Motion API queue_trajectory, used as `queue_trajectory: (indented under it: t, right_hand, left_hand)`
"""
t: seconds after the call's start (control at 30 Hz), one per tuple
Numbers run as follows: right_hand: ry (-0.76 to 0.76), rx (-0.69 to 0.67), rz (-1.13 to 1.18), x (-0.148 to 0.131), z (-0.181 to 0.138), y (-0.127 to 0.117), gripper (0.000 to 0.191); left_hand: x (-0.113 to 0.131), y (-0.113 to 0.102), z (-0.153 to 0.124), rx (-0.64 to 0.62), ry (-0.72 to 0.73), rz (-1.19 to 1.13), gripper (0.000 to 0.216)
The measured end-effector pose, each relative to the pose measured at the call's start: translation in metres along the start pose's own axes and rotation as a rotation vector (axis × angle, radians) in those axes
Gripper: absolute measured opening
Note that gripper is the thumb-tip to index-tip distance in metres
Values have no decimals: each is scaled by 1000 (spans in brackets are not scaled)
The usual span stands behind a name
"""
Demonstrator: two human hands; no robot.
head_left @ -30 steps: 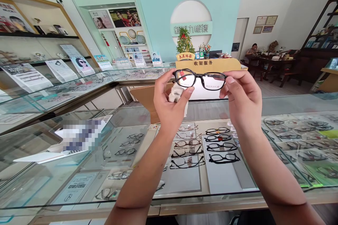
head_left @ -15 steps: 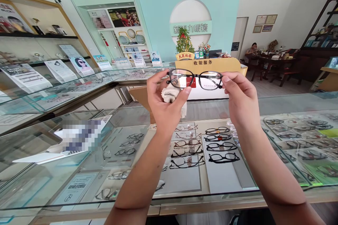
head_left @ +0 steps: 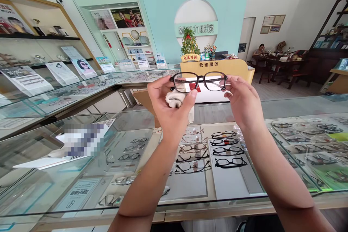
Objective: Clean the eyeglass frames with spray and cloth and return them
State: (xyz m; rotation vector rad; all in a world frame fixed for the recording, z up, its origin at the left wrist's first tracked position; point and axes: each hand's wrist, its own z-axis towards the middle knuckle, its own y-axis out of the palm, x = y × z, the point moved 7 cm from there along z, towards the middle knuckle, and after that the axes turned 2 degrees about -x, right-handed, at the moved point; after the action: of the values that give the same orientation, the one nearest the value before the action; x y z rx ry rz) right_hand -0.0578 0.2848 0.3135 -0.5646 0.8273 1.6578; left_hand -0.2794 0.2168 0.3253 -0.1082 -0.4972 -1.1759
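A pair of black-framed eyeglasses [head_left: 201,78] is held up in front of me, lenses facing me, above the glass counter. My left hand [head_left: 171,105] grips it at the left end of the frame, thumb raised below the left lens. A crumpled off-white cloth [head_left: 174,100] is tucked in that same palm and hangs down behind the thumb. At the other end, my right hand [head_left: 243,99] has its fingertips closed at the right hinge and temple. Part of that contact is hidden behind the fingers.
Below my arms is a glass display counter [head_left: 187,203] with rows of eyeglasses [head_left: 230,162] inside. A folded printed card [head_left: 49,159] stands on its left part. Beyond are a yellow-and-white cashier desk [head_left: 231,67] and a person [head_left: 261,50] seated at a dark table.
The eyeglasses have shifted slightly left and tilted a little. My right hand's fingers have changed position at the right temple, with the thumb lower. The left hand has moved slightly left.
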Motion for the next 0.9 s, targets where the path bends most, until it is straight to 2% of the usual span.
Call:
queue_trajectory:
  t: [0.03, 0.1, 0.2, 0.3, 0.4, 0.5, 0.57, 0.77, 0.9]
  right_hand:
    - [-28, -26, 1, -2, 1, 1, 22]
    - [-141, -108, -58, -11, 2, 5, 19]
    - [-380, -243, -221, -31, -6, 17, 20]
    - [-529, -316, -293, -46, -18, 27, 24]
    - [-596, -328, -308, -54, -25, 32, 21]
    - [-621, -327, -296, -58, -27, 33, 16]
    - [-624, -328, -285, -58, -27, 33, 14]
    - [-653, -306, -269, -61, -32, 33, 17]
    - [-632, -261, -316, -66, -33, 29, 11]
  left_hand:
    - [-7, 0, 1, 8, -110, -72, 72]
    - [-24, 5, 0, -16, -422, -256, 70]
    - [-33, 25, -12, -186, -875, -538, 56]
    - [-25, 43, -22, -345, -1109, -741, 46]
    - [-21, 54, -33, -405, -1278, -879, 39]
    - [-23, 59, -42, -442, -1396, -954, 33]
    - [-25, 59, -44, -449, -1426, -979, 31]
    - [-21, 64, -49, -564, -1435, -951, 40]
    - [-22, 66, -51, -638, -1367, -769, 53]
